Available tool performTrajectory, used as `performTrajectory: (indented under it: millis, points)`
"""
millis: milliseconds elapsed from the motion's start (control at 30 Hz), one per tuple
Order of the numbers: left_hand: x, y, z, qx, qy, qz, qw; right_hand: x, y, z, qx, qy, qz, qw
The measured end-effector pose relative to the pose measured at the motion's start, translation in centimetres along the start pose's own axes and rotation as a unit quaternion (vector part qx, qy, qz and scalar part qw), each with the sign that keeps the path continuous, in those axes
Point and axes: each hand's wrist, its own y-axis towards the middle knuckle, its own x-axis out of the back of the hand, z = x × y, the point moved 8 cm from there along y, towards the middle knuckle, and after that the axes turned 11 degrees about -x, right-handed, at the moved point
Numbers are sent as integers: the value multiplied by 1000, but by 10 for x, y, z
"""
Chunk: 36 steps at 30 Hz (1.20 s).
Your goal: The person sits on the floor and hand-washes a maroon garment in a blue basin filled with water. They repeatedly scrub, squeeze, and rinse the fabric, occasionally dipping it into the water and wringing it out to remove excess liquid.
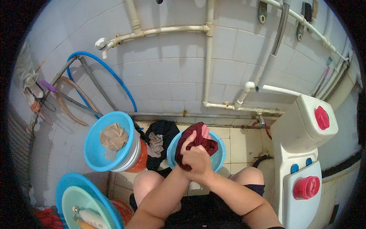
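Observation:
A wet-looking maroon cloth (210,145) is bunched between my hands, over a light blue basin (222,155) on the floor. My left hand (205,131) is partly covered by the cloth, with some fingertips showing past it. My right hand (198,160) is closed against the cloth, crossing over the left wrist. Folds of cloth hang down on the left side of my hands. Water appears to lie in the basin beneath. Whether the cloth is a garment cannot be made out.
Left of the basin, dark clothes (164,131) lie on the floor. A blue basin (91,152) holding beige cloth tops stacked buckets. Nearer sit nested basins (68,198) with a bottle. A toilet (288,152) stands right, a red tub (306,187) on its lid. Pipes (164,30) cross the tiled wall.

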Motion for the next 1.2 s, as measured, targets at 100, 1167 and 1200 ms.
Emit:
performTrajectory:
  millis: [100,1167,1200]
  points:
    - [20,0,0,-49,95,79,991,14,29,-37,-100,110,-48,988]
    - [21,0,-2,-24,219,-166,961,35,3,-52,-224,509,-86,827]
    - [2,10,-4,52,137,38,988,40,6,-21,-122,378,-45,916]
